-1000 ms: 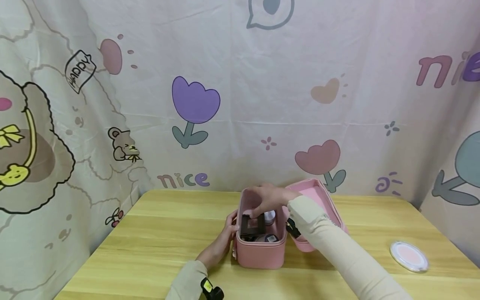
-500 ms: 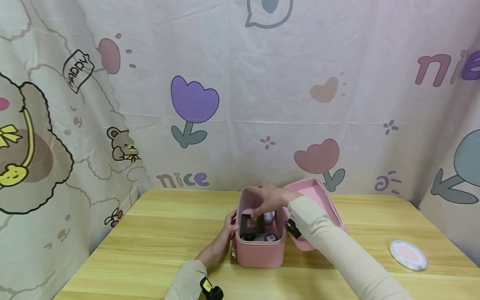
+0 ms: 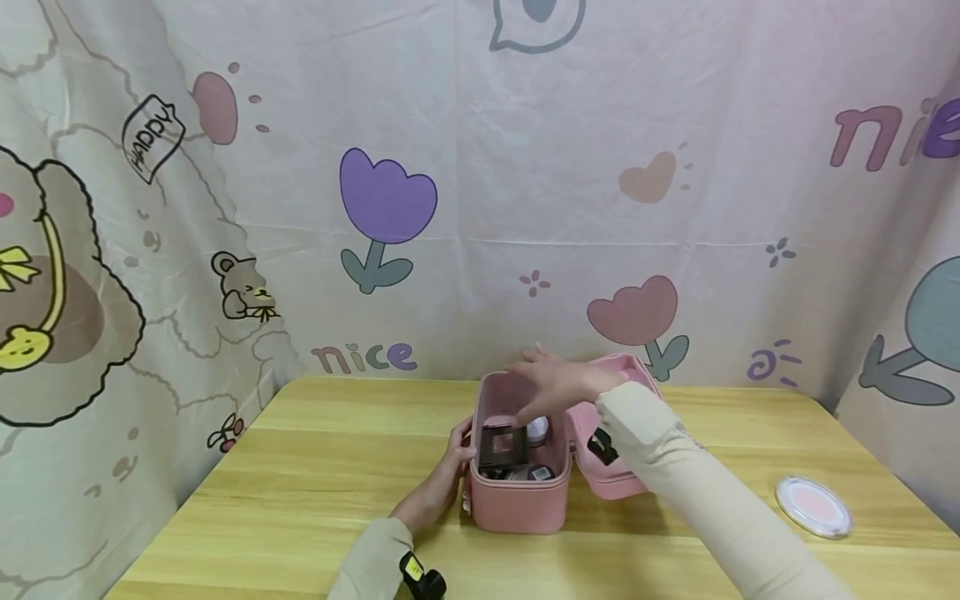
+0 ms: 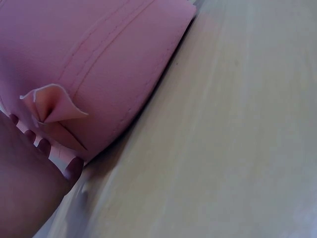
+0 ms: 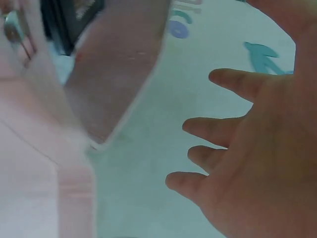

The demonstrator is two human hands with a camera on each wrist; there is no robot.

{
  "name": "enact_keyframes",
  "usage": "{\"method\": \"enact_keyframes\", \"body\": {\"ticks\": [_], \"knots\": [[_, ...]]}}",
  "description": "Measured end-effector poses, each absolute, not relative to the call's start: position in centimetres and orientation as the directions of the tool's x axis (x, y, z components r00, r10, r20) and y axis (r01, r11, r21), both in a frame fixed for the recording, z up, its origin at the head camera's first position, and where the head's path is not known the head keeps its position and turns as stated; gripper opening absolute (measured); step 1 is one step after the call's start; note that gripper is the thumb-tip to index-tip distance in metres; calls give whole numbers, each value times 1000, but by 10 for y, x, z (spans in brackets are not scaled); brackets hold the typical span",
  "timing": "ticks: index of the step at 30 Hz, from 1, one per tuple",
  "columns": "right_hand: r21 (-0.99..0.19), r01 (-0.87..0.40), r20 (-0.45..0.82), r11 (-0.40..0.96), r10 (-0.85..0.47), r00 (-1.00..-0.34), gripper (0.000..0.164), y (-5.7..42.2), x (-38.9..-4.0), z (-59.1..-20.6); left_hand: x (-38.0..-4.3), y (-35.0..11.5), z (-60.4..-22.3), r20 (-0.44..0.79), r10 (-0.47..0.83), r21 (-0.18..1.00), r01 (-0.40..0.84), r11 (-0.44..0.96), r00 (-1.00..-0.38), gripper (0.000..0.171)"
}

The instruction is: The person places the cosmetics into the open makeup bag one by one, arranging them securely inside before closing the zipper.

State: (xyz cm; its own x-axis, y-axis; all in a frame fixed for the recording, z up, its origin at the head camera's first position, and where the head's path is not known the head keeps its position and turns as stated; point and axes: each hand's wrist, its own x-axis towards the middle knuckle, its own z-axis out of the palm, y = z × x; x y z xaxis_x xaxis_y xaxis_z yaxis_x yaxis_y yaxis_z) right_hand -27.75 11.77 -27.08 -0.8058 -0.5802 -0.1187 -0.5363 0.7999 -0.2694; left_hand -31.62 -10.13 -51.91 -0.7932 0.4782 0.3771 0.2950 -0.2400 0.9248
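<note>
A pink cosmetic case (image 3: 519, 510) stands on the wooden table with its lid (image 3: 615, 483) swung out to the right. Inside lie a dark square palette (image 3: 501, 450), a white-topped jar (image 3: 537, 431) and smaller items along the near wall. My left hand (image 3: 448, 468) rests against the case's left side, fingers extended. In the left wrist view its fingertips lie beside a pink bow (image 4: 54, 104) on that side. Above the case opening hovers my right hand (image 3: 558, 387), holding nothing. Its spread, straight fingers show in the right wrist view.
A round clear-rimmed disc with a pink centre (image 3: 813, 506) lies on the table (image 3: 315, 492) to the right. Behind the table hangs a printed curtain (image 3: 480, 308). Black wrist cameras are strapped to both sleeves.
My right hand has lifted and shifted slightly right, out of the case. The lid has swung lower and further outward. My left hand stays against the case.
</note>
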Motion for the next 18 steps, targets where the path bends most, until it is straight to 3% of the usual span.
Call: {"method": "enact_keyframes", "body": {"ticks": [2,3,7,18], "knots": [[-280,-532,-118,799,-579,-807,84,125,-270,-263,-292,-97,-490,347,474,937,275,-216,-810,88],[-288,-530,-114,797,-579,-808,85,129,-266,-259,-275,-96,-472,267,478,964,225,-144,-837,90],[-306,-550,-41,777,-588,-808,86,146,-252,-247,-253,-93,-439,199,462,980,169,-106,-864,73],[-448,-596,312,667,-507,-803,67,205,-219,-257,-250,-93,-437,174,470,985,161,-68,-865,72]]}}
